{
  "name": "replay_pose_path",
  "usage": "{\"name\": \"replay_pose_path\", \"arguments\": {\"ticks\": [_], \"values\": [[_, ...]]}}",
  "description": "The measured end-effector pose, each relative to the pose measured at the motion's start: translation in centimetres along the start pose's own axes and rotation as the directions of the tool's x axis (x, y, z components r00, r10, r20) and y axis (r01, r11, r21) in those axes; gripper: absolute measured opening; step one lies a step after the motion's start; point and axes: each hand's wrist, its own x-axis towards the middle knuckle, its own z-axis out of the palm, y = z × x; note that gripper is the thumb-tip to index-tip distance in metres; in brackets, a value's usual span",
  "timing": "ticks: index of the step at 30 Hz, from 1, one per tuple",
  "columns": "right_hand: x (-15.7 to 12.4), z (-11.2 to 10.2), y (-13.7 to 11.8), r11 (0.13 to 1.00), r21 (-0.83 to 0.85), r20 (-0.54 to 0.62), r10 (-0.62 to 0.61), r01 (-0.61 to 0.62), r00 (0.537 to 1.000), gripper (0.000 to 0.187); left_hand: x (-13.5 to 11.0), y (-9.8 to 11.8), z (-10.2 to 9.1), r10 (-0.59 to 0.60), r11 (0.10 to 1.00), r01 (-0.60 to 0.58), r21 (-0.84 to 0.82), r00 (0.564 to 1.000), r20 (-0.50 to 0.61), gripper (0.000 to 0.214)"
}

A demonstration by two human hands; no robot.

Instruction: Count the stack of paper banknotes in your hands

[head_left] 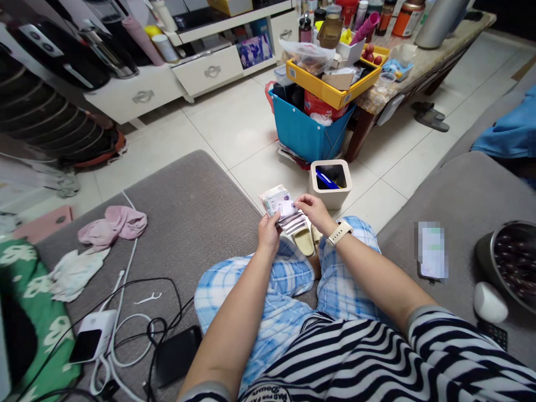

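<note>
I sit on a grey sofa with my knees in blue plaid trousers. My left hand (pixel 268 231) is closed round a fanned stack of banknotes (pixel 280 208) held out over my knees. My right hand (pixel 315 209), with a white watch on its wrist, pinches the top note of the stack between thumb and fingers. A yellowish slipper (pixel 304 241) shows on the floor just below the notes.
A small beige bin (pixel 331 181) stands on the tiled floor ahead, with a blue crate (pixel 307 131) and yellow tray behind it. A phone (pixel 431 251) and a metal bowl (pixel 508 262) lie on the sofa to my right. Cables, a charger (pixel 92 335) and cloths lie to my left.
</note>
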Motion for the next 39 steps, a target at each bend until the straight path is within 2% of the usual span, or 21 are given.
{"name": "replay_pose_path", "arguments": {"ticks": [12,32,39], "values": [[-0.14,0.03,-0.19,0.999,0.036,0.067,0.001,-0.003,0.998,0.035,0.65,-0.44,-0.38,0.023,0.999,-0.025,-0.023,0.998,-0.057,0.033],[-0.18,0.08,-0.3,0.999,0.029,0.08,0.013,-0.015,0.997,0.04,0.51,-0.43,-0.34,0.023,1.0,-0.024,-0.015,0.998,-0.061,0.033],[-0.4,0.11,-0.39,0.996,0.065,0.137,0.053,-0.063,0.989,0.042,0.56,-0.47,-0.25,0.03,0.999,-0.031,-0.012,0.998,-0.051,0.031]]}}
